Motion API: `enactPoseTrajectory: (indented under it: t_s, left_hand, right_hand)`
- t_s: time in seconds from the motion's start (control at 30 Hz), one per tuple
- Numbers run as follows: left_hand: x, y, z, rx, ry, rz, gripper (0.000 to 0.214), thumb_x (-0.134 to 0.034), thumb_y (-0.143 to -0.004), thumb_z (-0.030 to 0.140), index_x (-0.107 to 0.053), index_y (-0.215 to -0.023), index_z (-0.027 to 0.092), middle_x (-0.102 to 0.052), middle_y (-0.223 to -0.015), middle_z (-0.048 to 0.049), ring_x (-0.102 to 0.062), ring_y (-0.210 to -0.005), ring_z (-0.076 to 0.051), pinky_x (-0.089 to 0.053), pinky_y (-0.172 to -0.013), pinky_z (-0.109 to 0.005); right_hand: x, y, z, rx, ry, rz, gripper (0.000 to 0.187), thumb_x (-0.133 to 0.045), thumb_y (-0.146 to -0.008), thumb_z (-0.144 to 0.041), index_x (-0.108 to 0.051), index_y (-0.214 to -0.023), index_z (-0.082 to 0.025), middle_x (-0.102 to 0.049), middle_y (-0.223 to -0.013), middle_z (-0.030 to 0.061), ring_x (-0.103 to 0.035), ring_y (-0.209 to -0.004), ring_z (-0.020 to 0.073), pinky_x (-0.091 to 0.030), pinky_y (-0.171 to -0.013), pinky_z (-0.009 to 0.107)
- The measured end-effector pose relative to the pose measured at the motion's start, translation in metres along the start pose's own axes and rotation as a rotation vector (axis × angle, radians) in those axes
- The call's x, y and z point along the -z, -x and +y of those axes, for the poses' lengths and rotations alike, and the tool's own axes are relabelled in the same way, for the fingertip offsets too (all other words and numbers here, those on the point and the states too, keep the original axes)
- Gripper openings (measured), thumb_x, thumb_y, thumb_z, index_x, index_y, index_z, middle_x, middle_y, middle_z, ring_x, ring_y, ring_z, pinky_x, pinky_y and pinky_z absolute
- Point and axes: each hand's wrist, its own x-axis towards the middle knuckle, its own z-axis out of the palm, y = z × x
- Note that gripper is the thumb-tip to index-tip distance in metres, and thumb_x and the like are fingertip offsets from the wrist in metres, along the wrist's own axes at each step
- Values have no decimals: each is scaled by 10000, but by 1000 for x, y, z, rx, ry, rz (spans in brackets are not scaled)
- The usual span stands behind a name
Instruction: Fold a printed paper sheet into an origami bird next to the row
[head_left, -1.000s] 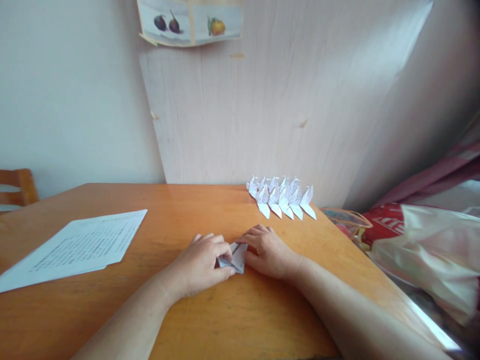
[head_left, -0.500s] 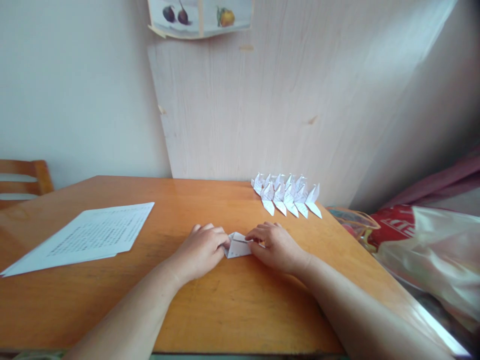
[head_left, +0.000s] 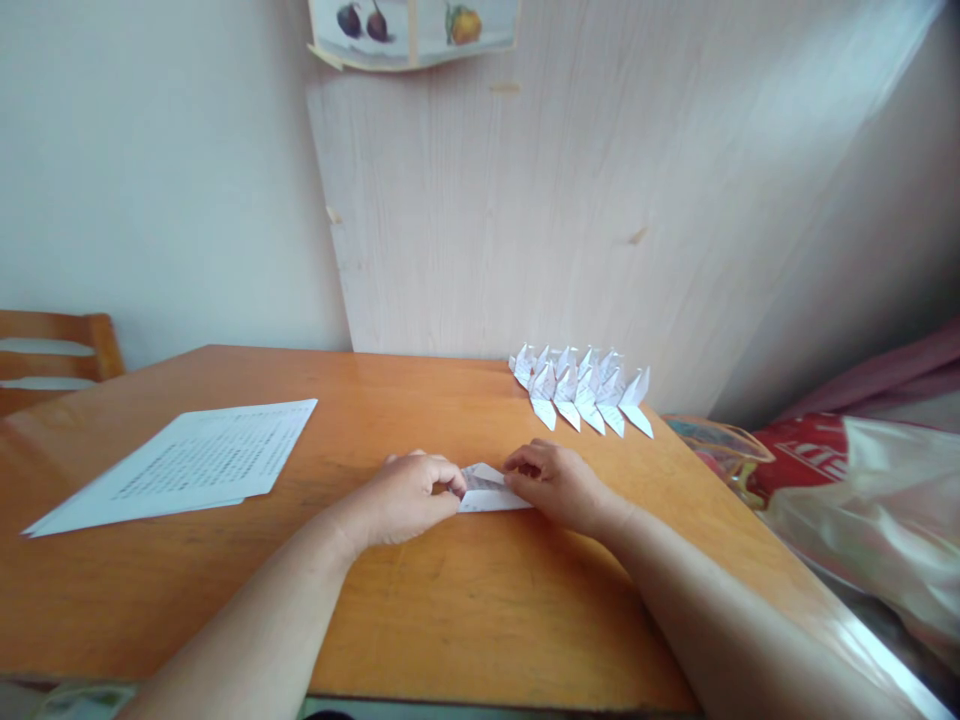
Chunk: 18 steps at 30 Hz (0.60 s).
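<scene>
A small folded piece of white paper (head_left: 486,494) lies on the wooden table in front of me, its top layer partly opened so a greyish inner face shows. My left hand (head_left: 411,497) pinches its left end between thumb and fingers. On the opposite end, the thumb and curled fingers of my right hand (head_left: 559,485) grip the paper. Both hands cover the ends, so its full outline is hidden. Beyond my right hand stand several folded paper birds (head_left: 585,392) in close rows.
A stack of printed sheets (head_left: 217,455) lies on the table (head_left: 420,620) at the left. Past the right table edge are a red bag (head_left: 799,455) and a whitish plastic bag (head_left: 885,520). A wooden chair (head_left: 105,345) stands at the far left.
The folded paper's near flap now forms a long, low strip, and more of its inner face shows. Both hands have shifted slightly but still hold its ends. The view has turned slightly left.
</scene>
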Motion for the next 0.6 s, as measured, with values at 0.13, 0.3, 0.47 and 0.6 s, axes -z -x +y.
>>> enactPoseTrajectory:
  t_s: [0.13, 0.3, 0.47, 0.6]
  left_hand:
    - [2, 2, 7, -58, -63, -13, 285, -521, -903, 445, -735, -798, 288, -713, -1048, 17, -592, -1023, -225, -388, -925, -355]
    - [1, 2, 14, -54, -94, 2, 441, -400, -968, 512, -735, -783, 292, -712, -1014, 10, -594, -1013, -223, -387, -910, -374]
    - [-4, 2, 9, -50, -153, 58, 392, -482, -919, 533, -721, -761, 267, -711, -973, -10, -573, -1036, -242, -379, -911, -378]
    - [-4, 3, 12, -50, -174, 65, 414, -450, -933, 539, -684, -755, 247, -712, -930, -11, -571, -1003, -235, -359, -877, -377]
  right_hand:
    - [-2, -2, 4, -77, -53, -71, 202, -636, -844, -360, -715, -922, -191, -662, -830, 33, -571, -704, 143, -387, -606, 250]
    - [-4, 1, 1, -84, -61, -77, 293, -696, -799, -410, -687, -992, -189, -656, -830, 23, -561, -687, 139, -371, -584, 249]
    - [-8, 1, 3, -63, -75, -42, 301, -634, -834, -312, -665, -1103, -180, -646, -796, 19, -559, -668, 135, -373, -585, 245]
    - [-11, -1, 7, -90, -131, -29, 401, -547, -862, -237, -590, -1255, -169, -618, -697, -12, -539, -593, 125, -343, -534, 234]
